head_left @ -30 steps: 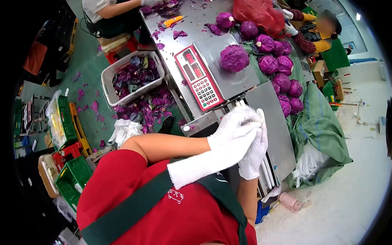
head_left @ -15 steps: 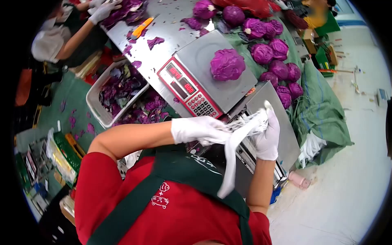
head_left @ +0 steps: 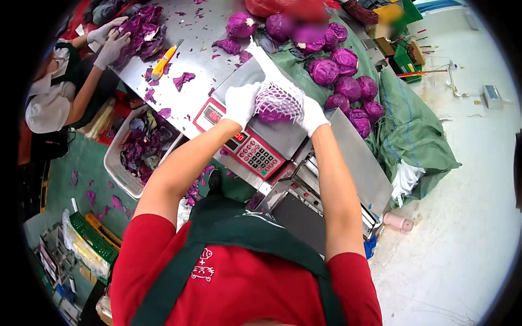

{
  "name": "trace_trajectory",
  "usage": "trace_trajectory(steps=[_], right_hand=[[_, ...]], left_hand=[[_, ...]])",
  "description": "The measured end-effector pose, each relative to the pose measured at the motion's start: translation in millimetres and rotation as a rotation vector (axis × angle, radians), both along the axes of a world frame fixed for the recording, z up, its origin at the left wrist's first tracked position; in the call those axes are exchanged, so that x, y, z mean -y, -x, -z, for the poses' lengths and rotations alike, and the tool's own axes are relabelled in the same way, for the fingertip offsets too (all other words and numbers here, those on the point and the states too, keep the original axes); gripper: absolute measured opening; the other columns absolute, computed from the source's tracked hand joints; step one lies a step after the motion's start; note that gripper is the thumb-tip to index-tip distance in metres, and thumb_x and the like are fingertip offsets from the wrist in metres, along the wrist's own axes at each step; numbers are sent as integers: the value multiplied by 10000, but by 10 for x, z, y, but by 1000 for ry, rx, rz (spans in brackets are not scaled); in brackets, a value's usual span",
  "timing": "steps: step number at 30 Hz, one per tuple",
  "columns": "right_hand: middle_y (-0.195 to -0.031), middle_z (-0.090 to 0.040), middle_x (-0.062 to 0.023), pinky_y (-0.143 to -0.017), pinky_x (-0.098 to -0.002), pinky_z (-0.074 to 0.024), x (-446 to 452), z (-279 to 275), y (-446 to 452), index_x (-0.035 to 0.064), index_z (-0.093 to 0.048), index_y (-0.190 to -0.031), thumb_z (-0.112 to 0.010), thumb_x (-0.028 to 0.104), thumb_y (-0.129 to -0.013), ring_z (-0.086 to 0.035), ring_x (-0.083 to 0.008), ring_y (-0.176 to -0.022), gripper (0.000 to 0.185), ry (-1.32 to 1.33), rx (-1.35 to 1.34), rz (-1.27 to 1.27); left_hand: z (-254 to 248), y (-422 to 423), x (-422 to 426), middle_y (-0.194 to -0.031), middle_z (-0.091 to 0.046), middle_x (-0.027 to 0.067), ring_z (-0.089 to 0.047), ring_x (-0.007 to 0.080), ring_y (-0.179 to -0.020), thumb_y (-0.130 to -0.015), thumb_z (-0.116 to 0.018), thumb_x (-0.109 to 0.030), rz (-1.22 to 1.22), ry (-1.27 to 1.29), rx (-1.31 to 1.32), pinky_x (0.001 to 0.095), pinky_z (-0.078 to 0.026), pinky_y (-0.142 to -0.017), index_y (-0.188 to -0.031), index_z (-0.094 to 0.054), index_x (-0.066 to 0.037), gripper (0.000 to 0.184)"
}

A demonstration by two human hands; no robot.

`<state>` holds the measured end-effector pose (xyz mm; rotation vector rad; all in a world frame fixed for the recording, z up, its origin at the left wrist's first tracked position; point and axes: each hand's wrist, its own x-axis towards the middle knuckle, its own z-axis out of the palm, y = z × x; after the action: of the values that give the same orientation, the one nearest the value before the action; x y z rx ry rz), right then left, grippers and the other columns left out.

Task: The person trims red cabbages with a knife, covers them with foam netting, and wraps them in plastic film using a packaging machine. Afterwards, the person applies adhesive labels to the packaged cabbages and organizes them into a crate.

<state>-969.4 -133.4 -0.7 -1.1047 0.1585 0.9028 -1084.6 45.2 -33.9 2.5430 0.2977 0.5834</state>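
Note:
A white mesh net (head_left: 278,100) is stretched over a purple cabbage (head_left: 273,116) on the steel pan of a scale (head_left: 261,155). The net's narrow white tail points away from me toward the back of the table. My left hand (head_left: 242,102), in a white glove, is closed on the net's left edge. On the opposite edge my right hand (head_left: 314,116), also gloved, grips the net beside the cabbage. Purple leaf shows through the mesh and below it. Both thumbs and fingertips are partly hidden by the net.
Several purple cabbages (head_left: 348,88) lie on green sacking at the right. An orange utility knife (head_left: 164,61) and leaf scraps rest on the steel table (head_left: 187,49). A white basket (head_left: 111,157) of trimmings stands at left. A co-worker's gloved hands (head_left: 111,48) hold leaves. A sealing machine (head_left: 296,190) sits nearby.
Both hands have moved forward from near my chest to the scale. The bunched net is now spread over the cabbage. My view has shifted slightly.

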Motion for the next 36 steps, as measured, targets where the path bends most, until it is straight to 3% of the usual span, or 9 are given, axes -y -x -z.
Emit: trace_trajectory(steps=[2, 6, 10, 12, 17, 22, 24, 27, 36], right_hand=[[-1067, -662, -84, -850, -312, -488, 35, -157, 406, -44, -601, -1097, -441, 174, -985, -620, -185, -951, 293, 152, 315, 168], [-999, -651, -66, -852, -278, -462, 215, -847, 1187, -34, -610, -1068, -440, 201, -1001, -585, -129, -910, 298, 218, 464, 222], [-934, -650, -75, -816, -249, -463, 593, -1435, 1663, -28, -603, -999, -472, 155, -989, -585, -111, -882, 225, 393, 810, 4], [-905, -643, -76, -791, -258, -480, 923, -1512, 1877, -21, -605, -969, -461, 143, -990, -598, -116, -854, 220, 49, 467, -58], [-792, -597, 33, -610, -201, -422, 1510, -1955, 2250, -43, -548, -1266, -582, 178, -911, -486, -44, -642, 419, 86, 182, -734], [-778, -585, 9, -636, -211, -475, 2240, -1654, 2239, -42, -616, -1100, -612, 218, -914, -550, -56, -682, 319, 64, 205, -15], [-934, -599, -68, -915, -272, -486, 2755, -1281, 2444, -24, -529, -1237, -543, 301, -963, -604, -172, -1051, 425, 349, 379, -132], [-1371, -420, -176, -1021, -341, -424, 2902, -1332, 2854, -1, -211, -1452, -446, 442, -984, -410, -201, -1302, 686, -201, 90, 110], [-1204, -602, -104, -992, -407, -458, 3263, -1547, 2123, 72, -528, -1258, -390, 357, -969, -586, -240, -1088, 429, -380, -16, 456]], left_hand=[[-76, 200, 23, -936, -663, 108, -643, 259, -899, -914, -471, -175, 7, 91, -19, 406, -457, -704, -966, -576, -118, 131], [-577, 781, 258, -1281, -566, 122, -577, 229, -1138, -997, -449, -350, 244, 2266, -277, 343, -471, -970, -1259, -515, -8, 436], [-1139, 1242, 365, -1294, -557, 142, -593, 235, -1118, -986, -398, -482, 358, 2660, -496, 385, -487, -971, -1304, -477, -8, 577], [-1014, 1300, 505, -1208, -603, 181, -613, 259, -1074, -962, -359, -573, 153, 2294, -418, 392, -487, -968, -1249, -517, 25, 683], [-818, 1446, 968, -1094, -644, 199, -637, 283, -1009, -940, -337, -603, 799, 2332, -507, 440, -500, -934, -1220, -536, 65, 752], [-1340, 1684, 1865, -1157, -625, 198, -634, 271, -1010, -1001, -263, -524, 767, 2536, -486, 384, -495, -938, -1229, -515, 44, 661], [-1395, 1771, 2135, -1139, -629, 201, -642, 286, -987, -990, -408, -412, 655, 2343, -359, 379, -498, -935, -1182, -544, 50, 518], [-1522, 1699, 2520, -1050, -657, 171, -649, 268, -951, -910, -507, -180, 567, 2331, -198, 363, -516, -897, -1122, -576, 39, 313], [-1755, 1140, 2914, -1275, -528, 134, -471, 223, -1226, -939, -435, -221, 413, 1364, 452, 374, -309, -1061, -1281, -512, -50, 390]])
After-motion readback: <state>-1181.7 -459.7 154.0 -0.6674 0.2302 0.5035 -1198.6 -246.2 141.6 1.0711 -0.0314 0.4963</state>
